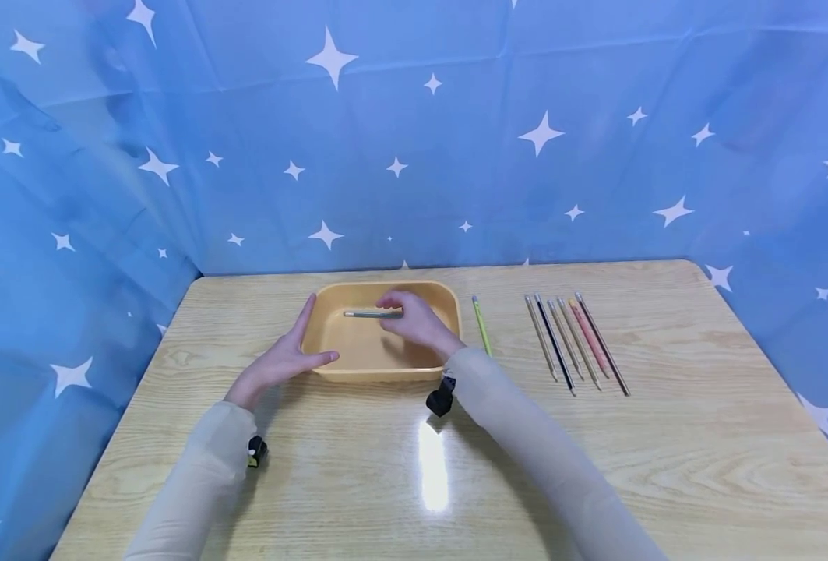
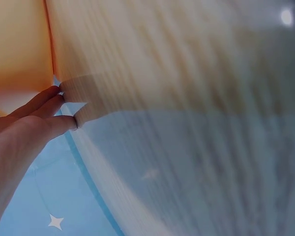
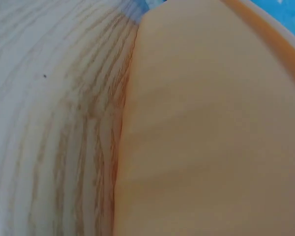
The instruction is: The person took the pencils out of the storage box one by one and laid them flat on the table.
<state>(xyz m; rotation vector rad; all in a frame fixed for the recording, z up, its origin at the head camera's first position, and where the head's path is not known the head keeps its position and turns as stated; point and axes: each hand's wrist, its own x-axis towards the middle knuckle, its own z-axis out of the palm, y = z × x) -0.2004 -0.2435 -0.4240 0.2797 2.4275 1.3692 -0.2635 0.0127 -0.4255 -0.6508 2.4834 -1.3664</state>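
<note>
A shallow orange-yellow plastic tray [image 1: 378,375] sits at the back of the wooden table, left of centre. My left hand [image 1: 283,362] is at its left end, thumb and fingers spread around the front left corner; in the left wrist view that hand [image 2: 27,123] has fairly straight fingers beside the tray [image 2: 19,44]. Over the tray's inside, my right hand [image 1: 417,319] pinches a dark pencil [image 1: 368,315], which lies nearly level and points left. The right wrist view holds only the tray's outer wall [image 3: 201,118] and the table, without the hand.
A lime-green pencil [image 1: 480,323] lies just right of the tray, partly hidden by the right sleeve. Farther right, several pencils lie side by side, among them a pink pencil [image 1: 587,336] and a dark brown pencil [image 1: 601,343]. A blue star-printed curtain [image 1: 414,195] hangs behind the table [image 1: 701,436].
</note>
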